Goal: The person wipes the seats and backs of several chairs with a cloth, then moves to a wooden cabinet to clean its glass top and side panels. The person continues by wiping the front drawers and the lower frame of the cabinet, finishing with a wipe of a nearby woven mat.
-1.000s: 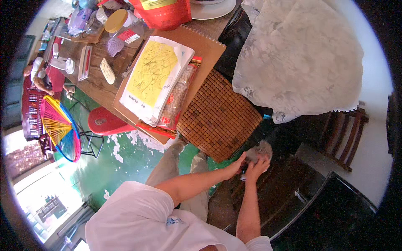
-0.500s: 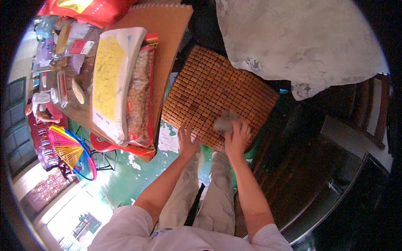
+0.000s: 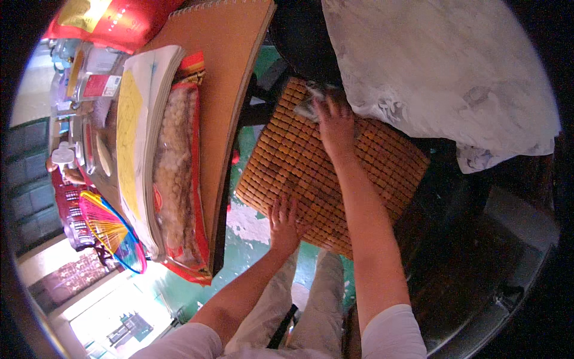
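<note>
A square seat mat (image 3: 371, 161) of small brown wooden tiles lies in front of me. My left hand (image 3: 284, 226) rests on its near edge, fingers spread and holding nothing. Toward the far edge, my right hand (image 3: 336, 128) presses a crumpled grey-white cloth (image 3: 307, 109) against the tiles. Part of that cloth is hidden under the fingers. What supports the mat is mostly covered by it.
A table at the left carries a brown spiral-bound pad (image 3: 224, 60), a thick paper stack (image 3: 140, 149), a bag of round snacks (image 3: 176, 167) and a red pouch (image 3: 122, 24). Whitish fabric (image 3: 436, 78) hangs at the far right. A colourful round rack (image 3: 113, 230) stands lower left.
My right hand has slid the cloth from the mat's near part to its far edge. My left hand stays at the near edge. The whole view has shifted slightly.
</note>
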`<action>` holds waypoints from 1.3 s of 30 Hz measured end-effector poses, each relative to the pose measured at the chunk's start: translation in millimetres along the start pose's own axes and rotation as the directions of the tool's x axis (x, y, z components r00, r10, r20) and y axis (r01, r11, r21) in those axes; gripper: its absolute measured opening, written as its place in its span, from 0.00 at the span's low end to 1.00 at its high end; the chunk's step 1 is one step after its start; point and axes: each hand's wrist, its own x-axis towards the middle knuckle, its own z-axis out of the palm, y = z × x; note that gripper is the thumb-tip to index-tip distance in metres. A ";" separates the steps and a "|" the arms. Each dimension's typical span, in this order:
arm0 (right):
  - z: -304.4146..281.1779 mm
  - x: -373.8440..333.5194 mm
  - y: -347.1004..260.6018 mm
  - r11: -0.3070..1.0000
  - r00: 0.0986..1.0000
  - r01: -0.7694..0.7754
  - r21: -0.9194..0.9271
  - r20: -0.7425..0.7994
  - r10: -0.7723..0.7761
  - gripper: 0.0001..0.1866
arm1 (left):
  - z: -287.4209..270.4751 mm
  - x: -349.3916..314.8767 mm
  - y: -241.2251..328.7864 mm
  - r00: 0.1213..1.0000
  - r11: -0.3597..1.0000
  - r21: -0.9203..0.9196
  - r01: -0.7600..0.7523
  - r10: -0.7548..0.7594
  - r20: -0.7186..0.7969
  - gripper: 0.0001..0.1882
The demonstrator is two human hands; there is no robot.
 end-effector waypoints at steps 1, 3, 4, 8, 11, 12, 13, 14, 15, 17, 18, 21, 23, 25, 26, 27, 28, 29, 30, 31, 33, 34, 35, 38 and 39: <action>-1.3 8.4 -2.7 0.985 1.000 -0.009 -0.173 -0.017 0.006 0.22 | 3.3 2.8 -0.1 0.999 0.999 -0.035 -0.002 0.001 -0.054 0.50; 9.3 -2.8 -23.9 0.986 1.000 0.008 -0.166 0.010 -0.006 0.23 | 9.4 -3.0 -0.4 0.999 0.997 -0.072 0.026 -0.027 -0.020 0.49; 21.3 -17.3 -42.3 0.982 0.972 0.187 -0.037 0.151 -0.179 0.22 | 11.6 -4.7 -1.9 0.999 0.997 -0.079 0.026 -0.028 -0.019 0.49; 40.5 -40.3 -71.3 0.848 0.801 0.356 0.392 0.339 -0.493 0.19 | 5.3 -2.4 -1.2 0.998 0.995 -0.092 0.046 -0.042 0.050 0.49; 36.5 -6.5 -56.0 0.911 0.904 0.408 0.054 0.115 -0.411 0.19 | 1.6 -1.1 2.9 0.998 0.989 -0.145 0.005 -0.014 -0.061 0.47; 33.8 -0.3 -53.3 0.904 0.914 0.401 -0.147 -0.005 -0.406 0.20 | 0.0 -1.0 0.3 0.999 0.988 -0.155 0.005 -0.013 -0.046 0.46; 33.6 -7.4 -56.0 0.940 0.950 0.310 -0.143 0.077 -0.302 0.23 | -1.6 1.9 -2.2 0.999 0.986 -0.166 0.002 -0.008 -0.032 0.45; 38.0 -26.6 -60.9 0.962 0.964 0.259 -0.089 0.077 -0.253 0.25 | -7.8 2.9 1.7 1.000 0.982 -0.189 0.001 -0.003 -0.010 0.44; 44.1 -48.5 -62.3 0.978 0.977 0.202 -0.042 0.077 -0.199 0.26 | -20.4 7.1 3.1 1.000 0.977 -0.211 -0.014 0.015 0.004 0.37; 38.8 -98.6 -78.5 0.987 0.974 0.160 0.024 0.157 -0.161 0.29 | -5.5 1.4 -20.2 0.973 0.553 -0.824 0.123 -0.231 -0.010 0.35; 28.7 -123.7 -85.7 0.986 0.960 0.164 0.034 0.224 -0.167 0.32 | 5.4 -1.3 -36.5 0.940 0.204 -0.972 0.116 -0.340 0.041 0.34; -18.6 -180.2 -76.9 0.998 0.977 -0.064 0.030 0.206 0.057 0.31 | -52.3 17.6 -24.1 0.897 0.720 -0.691 0.064 -0.346 -0.277 0.31; -15.1 -216.2 -52.3 0.971 0.973 -0.233 0.050 0.009 0.233 0.26 | -69.4 36.4 -9.0 0.935 0.825 -0.554 -0.113 -0.099 -0.339 0.26; -28.2 -243.6 -43.3 0.956 0.960 -0.278 -0.090 -0.006 0.279 0.19 | -76.2 41.2 -9.4 0.917 0.884 -0.309 -0.350 0.257 -0.305 0.21; -37.0 -255.4 -33.8 0.967 0.975 -0.217 -0.137 0.020 0.221 0.18 | -70.8 41.6 -15.5 0.942 0.858 -0.409 -0.310 0.220 -0.251 0.19; -44.9 -263.9 -22.8 0.972 0.986 -0.150 -0.180 0.050 0.162 0.16 | -59.1 42.5 -26.1 0.964 0.826 -0.501 -0.259 0.186 -0.192 0.17; -53.3 -271.5 -13.8 0.968 0.983 -0.179 -0.178 0.001 0.182 0.16 | -47.9 40.7 -35.3 0.980 0.786 -0.585 -0.200 0.154 -0.128 0.15; -64.2 -276.6 -3.2 0.957 0.974 -0.224 -0.183 -0.059 0.217 0.16 | -59.5 45.8 -30.8 0.984 0.717 -0.682 -0.146 0.032 -0.176 0.12; -73.2 -281.2 3.0 0.946 0.962 -0.267 -0.183 -0.114 0.250 0.16 | -63.2 49.3 -35.3 0.982 0.663 -0.748 -0.041 -0.112 -0.153 0.09; -80.3 -284.6 9.0 0.941 0.962 -0.267 -0.206 -0.111 0.248 0.15 | -68.1 51.6 -39.0 0.944 0.467 -0.865 0.181 -0.330 0.019 0.07; -90.2 -292.1 14.3 0.934 0.965 -0.260 -0.246 -0.097 0.244 0.12 | -62.9 47.6 -62.6 0.924 0.523 -0.852 0.038 -0.343 -0.170 0.13; -92.1 -295.3 11.2 0.926 0.963 -0.265 -0.270 -0.118 0.241 0.14 | -59.5 44.7 -69.0 0.897 0.706 -0.703 0.085 -0.361 -0.255 0.15; -92.8 -296.9 3.3 0.919 0.962 -0.265 -0.292 -0.139 0.233 0.17 | -64.7 43.4 -64.4 0.851 0.801 -0.579 0.152 -0.404 -0.335 0.16; -73.8 -290.6 -12.7 0.864 0.860 -0.495 -0.094 -0.199 0.471 0.22 | -58.6 37.8 -49.0 0.883 0.938 -0.296 0.179 -0.286 -0.372 0.24; -64.7 -286.8 -19.0 0.806 0.788 -0.592 0.022 -0.194 0.585 0.24 | -59.3 39.6 -33.0 0.919 0.910 -0.394 0.131 -0.260 -0.295 0.28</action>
